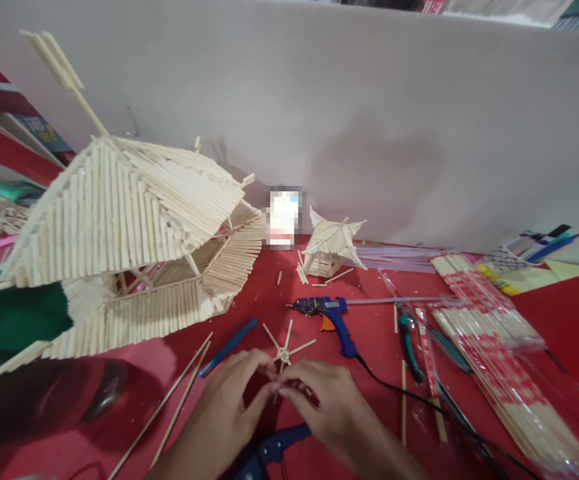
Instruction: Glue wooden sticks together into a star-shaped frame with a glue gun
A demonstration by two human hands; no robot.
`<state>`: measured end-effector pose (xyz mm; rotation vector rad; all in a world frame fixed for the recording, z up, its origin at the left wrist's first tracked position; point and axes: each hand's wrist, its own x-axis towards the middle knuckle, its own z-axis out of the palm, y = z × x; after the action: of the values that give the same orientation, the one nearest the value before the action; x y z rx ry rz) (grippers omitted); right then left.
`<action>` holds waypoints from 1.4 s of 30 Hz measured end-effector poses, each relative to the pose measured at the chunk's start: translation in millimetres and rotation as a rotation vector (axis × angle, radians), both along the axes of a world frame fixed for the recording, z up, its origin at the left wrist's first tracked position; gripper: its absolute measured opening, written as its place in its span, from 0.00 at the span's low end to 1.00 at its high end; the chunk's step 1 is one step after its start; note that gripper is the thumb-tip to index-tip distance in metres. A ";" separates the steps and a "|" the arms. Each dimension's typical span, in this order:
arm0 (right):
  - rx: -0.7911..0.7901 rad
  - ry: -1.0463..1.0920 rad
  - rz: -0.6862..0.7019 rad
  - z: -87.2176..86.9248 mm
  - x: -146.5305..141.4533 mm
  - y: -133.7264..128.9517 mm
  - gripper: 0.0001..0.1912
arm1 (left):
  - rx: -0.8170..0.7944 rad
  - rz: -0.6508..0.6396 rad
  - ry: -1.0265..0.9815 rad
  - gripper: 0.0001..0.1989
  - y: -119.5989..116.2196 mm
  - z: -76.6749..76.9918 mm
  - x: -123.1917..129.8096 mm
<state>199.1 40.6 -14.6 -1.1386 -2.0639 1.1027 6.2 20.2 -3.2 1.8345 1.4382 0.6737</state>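
Observation:
A small spoked frame of wooden sticks lies on the red table, its spokes spreading from a centre ring. My left hand and my right hand meet at its near side. The fingers of both hands are pinched together, fingertips almost touching; what they hold is too small and hidden to name. A blue glue gun lies just beyond my right hand, nozzle pointing left. To the left of my left hand is a blue stick-like tool.
A large stick-built pavilion model fills the left. Behind stands a small star-roofed model. Packs of sticks, green-handled pliers and a black cable are at the right. A dark bottle lies at the near left.

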 end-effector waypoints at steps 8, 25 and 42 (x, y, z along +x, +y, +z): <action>-0.101 -0.009 -0.130 -7.2 18.7 22.1 0.06 | 0.098 -0.104 0.121 0.09 8.0 -6.5 -10.3; -0.030 -0.267 -0.043 -6.5 11.2 48.5 0.07 | 0.294 -0.261 0.278 0.13 8.7 -10.0 -13.7; 0.327 -0.297 0.036 -24.7 8.9 41.8 0.08 | 0.327 -0.317 0.303 0.12 8.3 -14.5 -14.9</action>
<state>208.0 82.4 -39.3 -1.1548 -2.3896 0.6044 -8.7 28.5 -17.7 2.4416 1.2268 0.5072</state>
